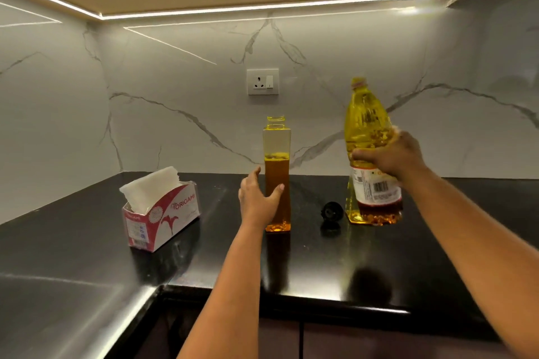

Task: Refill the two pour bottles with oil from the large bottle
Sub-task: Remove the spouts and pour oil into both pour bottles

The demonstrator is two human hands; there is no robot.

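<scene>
One clear square pour bottle (276,137) stands uncapped on the black counter (306,265), amber oil filling a little over half of it. My left hand (259,198) holds its waist, thumb across the front and fingers along its left side. The large yellow oil bottle (367,125) stands to the right with its base at the counter. My right hand (390,156) grips its middle above the label and is slightly blurred. A black pour cap (331,210) lies between the two bottles. Only one pour bottle is in view.
A red and white tissue box (163,213) with white tissues sits left of the pour bottle. A wall socket (262,81) is on the marble backsplash behind. The counter turns a corner at the left, and its front edge runs just below my forearms.
</scene>
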